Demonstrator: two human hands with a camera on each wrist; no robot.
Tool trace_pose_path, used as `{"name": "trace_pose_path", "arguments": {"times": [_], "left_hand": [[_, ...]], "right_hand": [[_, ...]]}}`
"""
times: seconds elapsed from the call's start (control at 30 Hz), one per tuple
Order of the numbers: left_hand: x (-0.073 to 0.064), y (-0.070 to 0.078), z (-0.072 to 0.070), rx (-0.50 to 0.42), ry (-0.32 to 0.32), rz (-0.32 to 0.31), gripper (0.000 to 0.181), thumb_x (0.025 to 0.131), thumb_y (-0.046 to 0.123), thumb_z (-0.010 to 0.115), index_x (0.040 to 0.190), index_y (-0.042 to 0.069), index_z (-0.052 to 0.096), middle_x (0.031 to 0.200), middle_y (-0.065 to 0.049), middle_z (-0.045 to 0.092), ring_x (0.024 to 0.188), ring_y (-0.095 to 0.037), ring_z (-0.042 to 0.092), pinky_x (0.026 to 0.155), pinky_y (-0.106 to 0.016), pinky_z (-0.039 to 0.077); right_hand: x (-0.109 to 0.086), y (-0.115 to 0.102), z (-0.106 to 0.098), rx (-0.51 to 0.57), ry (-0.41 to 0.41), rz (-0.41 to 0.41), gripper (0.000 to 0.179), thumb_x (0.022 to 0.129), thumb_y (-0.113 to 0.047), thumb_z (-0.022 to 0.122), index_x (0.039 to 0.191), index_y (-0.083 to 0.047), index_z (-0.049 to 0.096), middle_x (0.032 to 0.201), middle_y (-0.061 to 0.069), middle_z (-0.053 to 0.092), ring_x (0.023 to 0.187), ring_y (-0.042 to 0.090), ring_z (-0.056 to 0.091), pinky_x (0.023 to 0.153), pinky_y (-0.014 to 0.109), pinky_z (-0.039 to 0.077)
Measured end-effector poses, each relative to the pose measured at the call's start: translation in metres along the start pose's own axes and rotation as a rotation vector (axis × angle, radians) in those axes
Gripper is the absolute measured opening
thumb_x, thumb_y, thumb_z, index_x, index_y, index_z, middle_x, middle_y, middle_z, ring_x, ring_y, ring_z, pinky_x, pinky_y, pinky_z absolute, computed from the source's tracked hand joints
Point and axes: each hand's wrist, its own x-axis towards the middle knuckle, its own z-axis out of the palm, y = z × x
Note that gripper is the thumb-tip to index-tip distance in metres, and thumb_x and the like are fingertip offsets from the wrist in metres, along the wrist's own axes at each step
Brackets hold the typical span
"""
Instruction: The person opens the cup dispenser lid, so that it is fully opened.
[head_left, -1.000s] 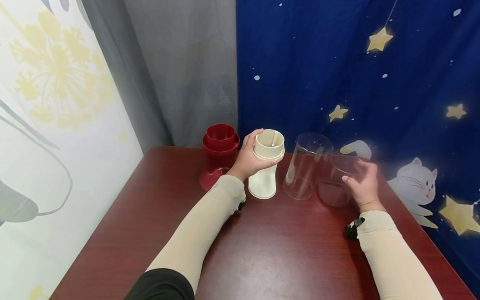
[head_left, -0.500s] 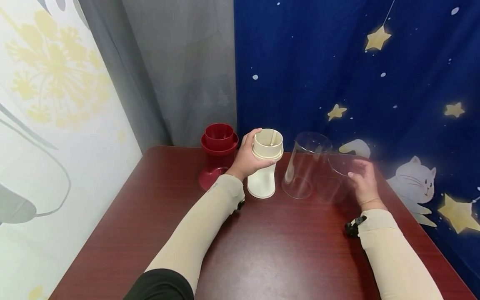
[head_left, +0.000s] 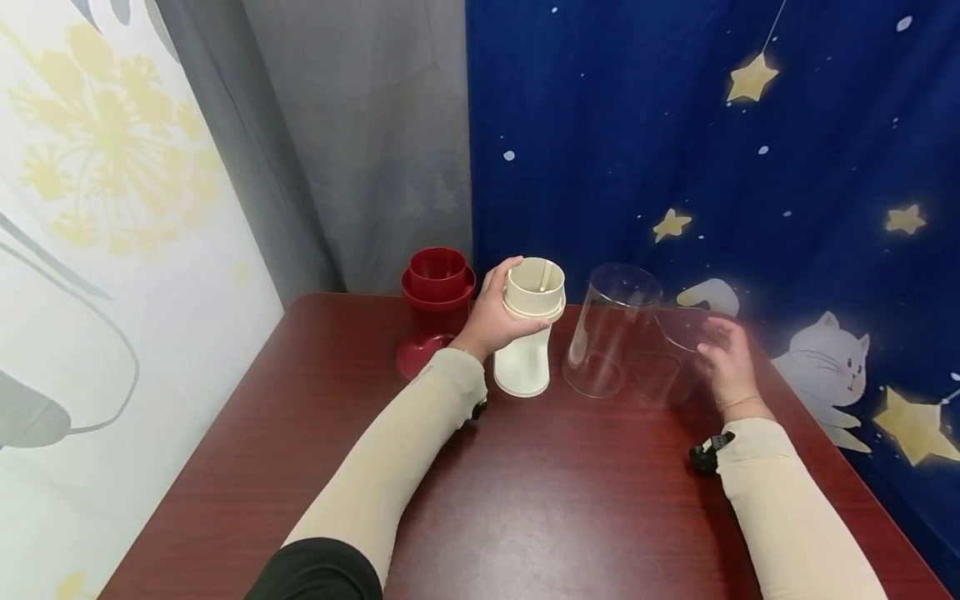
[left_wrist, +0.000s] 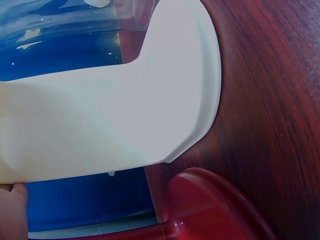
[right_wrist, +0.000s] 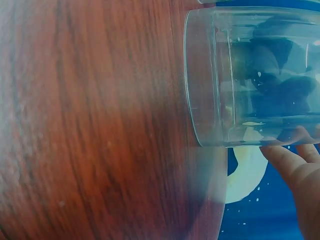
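Note:
My left hand [head_left: 498, 317] grips the upper part of a cream plastic stand [head_left: 522, 367], just below its open round collar. The stand is upright, its boot-like foot on the table, and fills much of the left wrist view [left_wrist: 125, 105]. My right hand [head_left: 727, 362] is at the right side of a clear plastic cylinder [head_left: 662, 379], fingers loosely bent. In the right wrist view, fingertips [right_wrist: 280, 157] touch or nearly touch that cylinder's wall [right_wrist: 200, 75]; contact is hard to tell. Another clear cylinder [head_left: 600, 350] stands between the first and the cream stand.
A matching red stand [head_left: 437, 321] stands left of the cream one, partly behind my left hand. All are near the back edge of a dark red wooden table [head_left: 570, 500]. Behind hangs a blue star-patterned curtain [head_left: 570, 125], with a grey curtain [head_left: 375, 150] beside it.
The right clear cylinder has shifted slightly left and away, closer to the other cylinder. My right hand has loosened and drawn slightly right. The left hand keeps its hold on the cream stand.

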Motion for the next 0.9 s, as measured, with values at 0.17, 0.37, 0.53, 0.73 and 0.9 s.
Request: {"name": "trace_pose_path", "arguments": {"times": [0.17,0.37,0.53,0.73,0.9], "left_hand": [[0.001,0.002,-0.001,0.002,-0.007,-0.014,0.111,0.07,0.031,0.099,0.158,0.044,0.034,0.159,-0.002,0.038,0.131,-0.023,0.054,0.108,-0.047,0.053],[0.001,0.005,-0.001,0.004,-0.02,-0.025,0.115,0.07,0.033,0.099,0.16,0.048,0.03,0.164,-0.002,0.035,0.135,-0.024,0.051,0.11,-0.048,0.051],[0.001,0.008,-0.004,0.01,-0.036,-0.065,0.121,0.07,0.037,0.099,0.161,0.056,0.022,0.172,0.0,0.024,0.147,-0.027,0.043,0.115,-0.054,0.046],[-0.002,0.018,-0.012,0.032,-0.042,-0.083,0.127,0.072,0.043,0.097,0.161,0.061,0.009,0.177,0.005,0.013,0.158,-0.028,0.029,0.121,-0.057,0.038],[-0.012,0.048,-0.035,0.085,-0.079,0.055,0.115,0.085,0.041,0.086,0.169,0.042,0.008,0.178,0.005,0.009,0.163,-0.022,0.015,0.128,-0.058,0.026]], "right_hand": [[0.002,0.0,-0.001,-0.042,-0.012,0.009,0.049,0.104,-0.003,0.05,0.148,-0.023,0.044,0.154,0.008,0.042,0.141,0.021,0.045,0.082,0.016,0.052],[0.003,0.0,-0.004,-0.068,0.0,0.007,0.055,0.105,-0.003,0.048,0.157,-0.016,0.036,0.165,0.021,0.029,0.14,0.023,0.044,0.083,0.015,0.052],[0.002,-0.009,-0.006,-0.066,0.035,-0.054,0.055,0.105,-0.003,0.049,0.158,-0.012,0.034,0.158,0.017,0.037,0.122,0.008,0.052,0.088,0.016,0.048],[0.002,-0.03,-0.012,-0.198,0.043,-0.107,0.056,0.108,-0.015,0.051,0.161,-0.016,0.032,0.158,0.012,0.04,0.134,0.017,0.05,0.104,0.024,0.041],[0.003,-0.048,-0.018,-0.471,-0.025,-0.26,0.062,0.11,-0.023,0.051,0.164,-0.006,0.027,0.164,0.03,0.035,0.154,0.039,0.035,0.126,0.035,0.03]]}}
